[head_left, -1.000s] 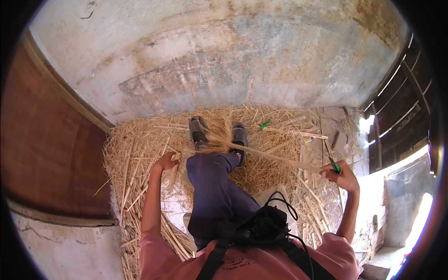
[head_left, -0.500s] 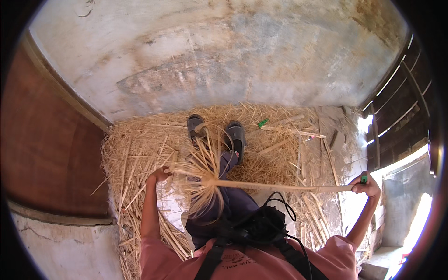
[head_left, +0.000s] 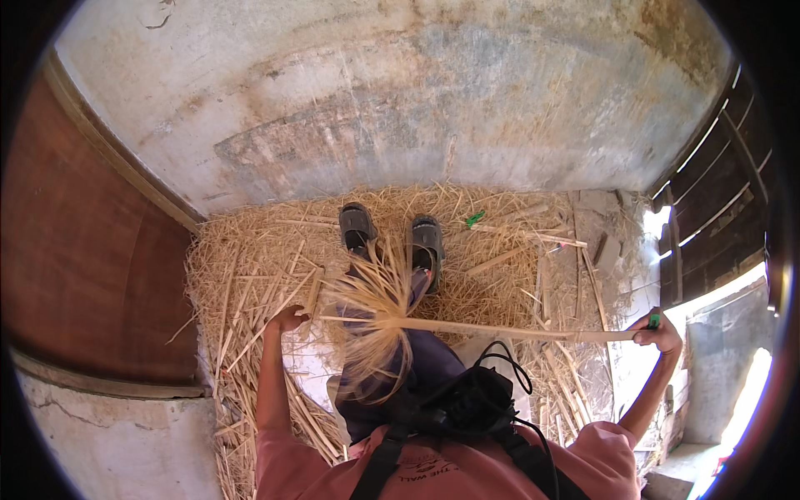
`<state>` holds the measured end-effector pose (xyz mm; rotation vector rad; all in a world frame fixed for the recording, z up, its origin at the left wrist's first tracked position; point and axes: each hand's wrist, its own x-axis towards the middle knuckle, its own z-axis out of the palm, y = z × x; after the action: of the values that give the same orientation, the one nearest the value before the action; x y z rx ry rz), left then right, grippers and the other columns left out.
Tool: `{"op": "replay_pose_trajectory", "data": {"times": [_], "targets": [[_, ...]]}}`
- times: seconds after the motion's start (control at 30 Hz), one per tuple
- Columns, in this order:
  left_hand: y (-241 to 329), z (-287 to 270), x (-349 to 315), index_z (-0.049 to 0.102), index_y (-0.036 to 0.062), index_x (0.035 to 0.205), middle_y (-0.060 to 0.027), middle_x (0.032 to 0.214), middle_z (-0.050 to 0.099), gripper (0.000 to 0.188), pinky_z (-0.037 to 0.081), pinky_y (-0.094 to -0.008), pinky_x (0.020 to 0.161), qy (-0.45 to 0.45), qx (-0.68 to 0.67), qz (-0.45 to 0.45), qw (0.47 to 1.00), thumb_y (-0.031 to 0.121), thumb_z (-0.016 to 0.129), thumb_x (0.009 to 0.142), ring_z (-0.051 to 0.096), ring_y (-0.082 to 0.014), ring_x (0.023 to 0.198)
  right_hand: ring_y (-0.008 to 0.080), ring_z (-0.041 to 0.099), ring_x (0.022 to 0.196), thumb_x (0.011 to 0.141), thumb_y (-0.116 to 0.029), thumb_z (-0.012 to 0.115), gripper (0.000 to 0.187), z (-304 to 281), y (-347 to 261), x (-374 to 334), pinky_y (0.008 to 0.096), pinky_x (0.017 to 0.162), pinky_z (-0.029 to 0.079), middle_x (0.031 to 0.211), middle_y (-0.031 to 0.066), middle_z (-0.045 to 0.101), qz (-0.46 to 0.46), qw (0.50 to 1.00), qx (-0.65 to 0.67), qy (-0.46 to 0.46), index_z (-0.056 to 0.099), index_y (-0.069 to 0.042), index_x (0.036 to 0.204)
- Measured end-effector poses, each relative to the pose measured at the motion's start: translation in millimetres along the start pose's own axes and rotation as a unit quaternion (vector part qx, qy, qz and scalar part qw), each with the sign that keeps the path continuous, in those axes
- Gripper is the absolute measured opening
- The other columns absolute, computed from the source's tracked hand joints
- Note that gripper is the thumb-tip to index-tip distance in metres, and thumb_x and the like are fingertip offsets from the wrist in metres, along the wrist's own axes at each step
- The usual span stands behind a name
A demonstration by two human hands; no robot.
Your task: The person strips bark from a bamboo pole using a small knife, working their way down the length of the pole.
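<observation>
A long pale bamboo stick (head_left: pixel 517 332) lies level across the front of my body. Its left end is split into a fan of thin shavings (head_left: pixel 375 308) that spread and curl over my legs. My right hand (head_left: pixel 660 332) is closed around the plain right end of the stick, with a small green item (head_left: pixel 653 320) showing at the fingers; its kind is unclear. My left hand (head_left: pixel 290 318) has its fingers curled together, just left of the fan, near a thin straight sliver sticking out of it. Whether something thin lies between those fingers is too small to see.
Shavings and loose bamboo strips (head_left: pixel 237 308) cover the floor around my sandals (head_left: pixel 426 242). A green object (head_left: pixel 475 218) lies beyond them. A stained wall (head_left: pixel 417 108) stands ahead, a brown panel (head_left: pixel 100 250) on the left, and dark slats (head_left: pixel 717 208) on the right.
The shavings fan has shifted slightly right and its strands have swung into a new spread; a curled loop above it no longer shows. My right hand still grips the stick.
</observation>
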<state>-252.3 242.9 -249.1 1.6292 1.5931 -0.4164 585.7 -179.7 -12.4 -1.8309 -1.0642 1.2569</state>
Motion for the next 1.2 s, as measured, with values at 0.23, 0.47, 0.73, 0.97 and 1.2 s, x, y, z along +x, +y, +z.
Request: {"op": "replay_pose_trajectory", "data": {"times": [0.23, 0.47, 0.73, 0.97, 1.2], "targets": [[5, -1, 4, 0.046, 0.0098, 0.165, -0.0183, 0.168, 0.048, 0.083, 0.039, -0.0431, 0.126, 0.004, 0.012, -0.012, 1.0, 0.061, 0.066, 0.102, 0.05, -0.0355, 0.152, 0.005, 0.046, 0.052, 0.084, -0.009, 0.084, 0.032, -17, 34, -12, 0.0238, 0.045, 0.03, 0.065, -0.0023, 0.058, 0.034, 0.977, 0.038, 0.205, 0.078, 0.005, 0.112], [11, 3, 10, 0.046, 0.0108, 0.166, -0.0191, 0.167, 0.049, 0.083, 0.039, -0.0438, 0.126, 0.018, -0.02, -0.005, 1.0, 0.06, 0.066, 0.102, 0.048, -0.0339, 0.154, 0.0045, 0.044, 0.051, 0.094, -0.009, 0.076, 0.019, -6, 63, -20, 0.0241, 0.045, 0.029, 0.065, -0.0037, 0.057, 0.07, 0.989, 0.09, 0.097, 0.08, 0.004, 0.108], [6, 9, 18, 0.045, 0.0109, 0.166, -0.0241, 0.165, 0.05, 0.083, 0.04, -0.0449, 0.125, 0.017, -0.037, 0.002, 0.999, 0.059, 0.068, 0.102, 0.048, -0.0365, 0.153, 0.0028, 0.042, 0.052, 0.094, -0.011, 0.08, 0.023, 16, 38, -12, 0.0243, 0.047, 0.028, 0.065, -0.0065, 0.055, 0.051, 0.992, 0.064, 0.099, 0.079, 0.006, 0.108], [4, 9, 30, 0.045, 0.0099, 0.165, -0.026, 0.161, 0.053, 0.083, 0.044, -0.0457, 0.121, 0.014, -0.045, 0.03, 0.998, 0.057, 0.07, 0.102, 0.054, -0.0387, 0.148, 0.0052, 0.044, 0.053, 0.095, -0.017, 0.082, 0.029, 27, 45, 19, 0.0261, 0.047, 0.029, 0.063, -0.0051, 0.055, 0.002, 0.985, -0.067, 0.16, 0.08, 0.005, 0.113], [15, 12, 18, 0.06, 0.0077, 0.152, -0.0184, 0.145, 0.068, 0.055, 0.052, -0.0414, 0.11, 0.226, -0.232, 0.166, 0.932, 0.033, 0.073, 0.105, 0.065, -0.0327, 0.134, 0.0006, 0.035, 0.05, 0.103, -0.024, 0.074, 0.029, 35, 55, 19, 0.0217, 0.044, 0.024, 0.064, -0.0098, 0.042, -0.062, 0.95, 0.202, 0.229, 0.071, -0.001, 0.121]]}}
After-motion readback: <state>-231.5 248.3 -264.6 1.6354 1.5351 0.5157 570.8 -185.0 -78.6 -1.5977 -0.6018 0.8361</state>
